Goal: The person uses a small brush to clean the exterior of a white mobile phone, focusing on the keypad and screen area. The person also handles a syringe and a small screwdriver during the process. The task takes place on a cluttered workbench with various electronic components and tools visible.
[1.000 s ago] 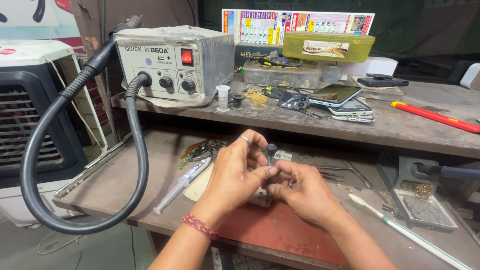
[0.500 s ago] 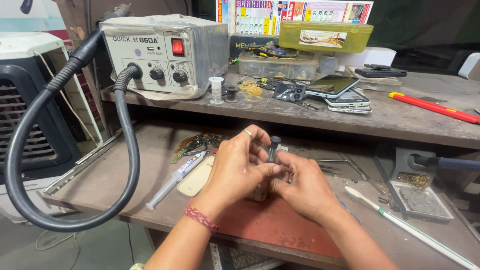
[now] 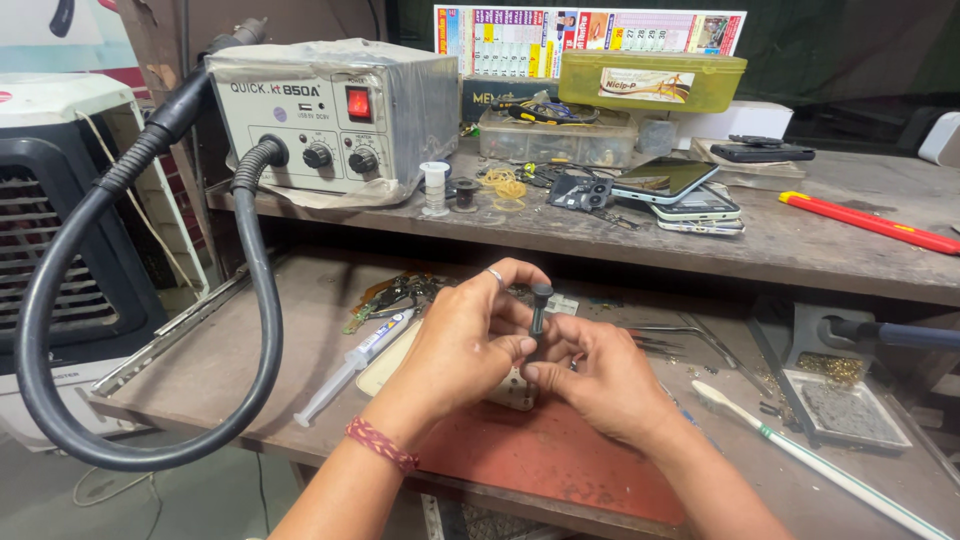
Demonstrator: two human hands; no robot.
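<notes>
Both hands meeting over the red mat (image 3: 560, 470): left hand (image 3: 465, 345) and right hand (image 3: 590, 380) pinched tight on an upright black screwdriver (image 3: 540, 310). Syringe (image 3: 355, 365) at nine o'clock; hot-air rework station (image 3: 330, 120) at eleven, phones (image 3: 680, 190) at one, on the wooden upper shelf (image 3: 800, 250).

We are finding open room on the red mat (image 3: 560, 470) before our hands. Leftward, a syringe (image 3: 352, 365) and black hose (image 3: 262, 330) are blocking passage; rightward, a white brush (image 3: 800, 450) and metal tray (image 3: 850, 410) are crowding the bench.
</notes>
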